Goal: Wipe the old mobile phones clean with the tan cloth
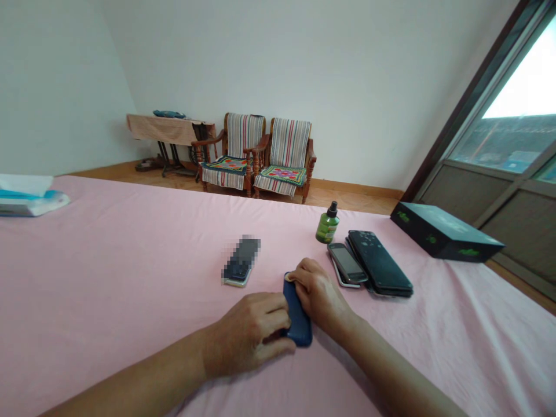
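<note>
A dark blue phone (300, 327) lies low on the pink cloth between my two hands, its long side pointing away from me. My left hand (247, 333) grips its left edge with curled fingers, the thumb near its closest end. At the far right corner, my right hand (319, 295) is closed on the phone, with fingertips at the top edge. Much of the phone's upper face is covered by fingers. Beyond my left hand, a dark phone (243, 259), partly pixelated, lies over a pale one.
Right of my hands lie a grey phone (347, 263) on a white-edged one and a stack of large black devices (382, 263). Behind them are a green spray bottle (326, 227) and a black box (443, 234). A tissue pack (32, 202) sits far left; two chairs stand beyond the bed-like surface.
</note>
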A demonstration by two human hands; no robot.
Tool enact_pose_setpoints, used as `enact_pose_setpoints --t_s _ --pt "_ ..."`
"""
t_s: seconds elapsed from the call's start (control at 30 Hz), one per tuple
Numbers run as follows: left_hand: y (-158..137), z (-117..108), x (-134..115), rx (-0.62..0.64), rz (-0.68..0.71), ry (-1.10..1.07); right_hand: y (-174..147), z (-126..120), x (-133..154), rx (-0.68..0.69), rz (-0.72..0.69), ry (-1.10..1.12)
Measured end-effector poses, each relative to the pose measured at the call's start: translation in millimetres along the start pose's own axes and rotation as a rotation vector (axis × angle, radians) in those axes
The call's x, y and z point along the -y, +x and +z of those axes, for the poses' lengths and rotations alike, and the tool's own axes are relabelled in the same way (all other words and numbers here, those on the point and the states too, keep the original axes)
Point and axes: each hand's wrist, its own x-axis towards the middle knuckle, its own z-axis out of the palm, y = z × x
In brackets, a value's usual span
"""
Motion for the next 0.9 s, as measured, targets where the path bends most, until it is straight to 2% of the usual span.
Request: enact_pose_setpoints --t_s 0.53,0.9 --pt "0.3 -0.3 -0.6 0.014 -0.002 0.009 4.2 -0.4 -4.8 0.01 0.024 0.015" --pt "0.0 0.4 0.1 0.006 0.001 0.01 4.6 -9.0 -2.4 0.086 0.04 0.054"
